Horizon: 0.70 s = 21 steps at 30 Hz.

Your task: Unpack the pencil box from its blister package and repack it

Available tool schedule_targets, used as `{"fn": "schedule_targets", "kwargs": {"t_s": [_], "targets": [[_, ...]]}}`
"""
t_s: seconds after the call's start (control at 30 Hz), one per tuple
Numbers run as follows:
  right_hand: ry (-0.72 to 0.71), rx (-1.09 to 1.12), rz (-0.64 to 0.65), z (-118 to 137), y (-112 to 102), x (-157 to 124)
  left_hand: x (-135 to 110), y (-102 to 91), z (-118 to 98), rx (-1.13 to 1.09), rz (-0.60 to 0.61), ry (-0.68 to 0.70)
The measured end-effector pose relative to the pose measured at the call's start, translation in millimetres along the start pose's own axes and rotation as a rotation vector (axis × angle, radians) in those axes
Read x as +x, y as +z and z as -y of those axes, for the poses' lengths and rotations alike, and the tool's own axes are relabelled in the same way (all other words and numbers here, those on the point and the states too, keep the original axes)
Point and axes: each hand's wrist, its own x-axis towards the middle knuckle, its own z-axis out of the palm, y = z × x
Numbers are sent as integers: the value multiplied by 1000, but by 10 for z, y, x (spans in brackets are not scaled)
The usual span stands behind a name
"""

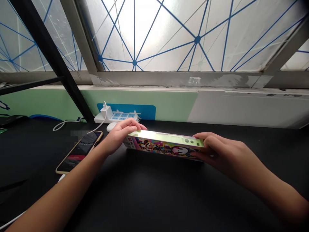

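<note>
A long, narrow box (161, 145) with a colourful cartoon print on its front and a pale yellow-green top stands on the black desk (154, 193). My left hand (122, 133) grips its left end, with fingers over the top edge and behind. At the other end my right hand (214, 146) pinches the box, thumb on the printed front and fingers on the top and back. The far side of the box is hidden, and so are some of my fingertips.
A phone (80, 151) lies left of my left forearm. Behind it, a white power strip (116, 116) with a plugged-in charger and cable sits against the wall. A black metal post (55, 61) slants down at the left. Windows with blue lines (166, 35) stretch across the back.
</note>
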Motion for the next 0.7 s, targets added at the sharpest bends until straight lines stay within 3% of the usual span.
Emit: {"fn": "schedule_targets", "kwargs": {"t_s": [0.13,0.23,0.43,0.53,0.7], "targets": [[-107,-1,29,118,51,30,-7,85,40,202,-133,96],[-70,48,49,117,114,31,-4,119,79,272,-164,120],[110,174,144,-47,226,-49,-21,147,41,268,10,118],[88,172,236,-62,304,-58,-41,183,51,340,116,104],[26,221,293,11,344,-26,-52,201,158,691,239,224]]}}
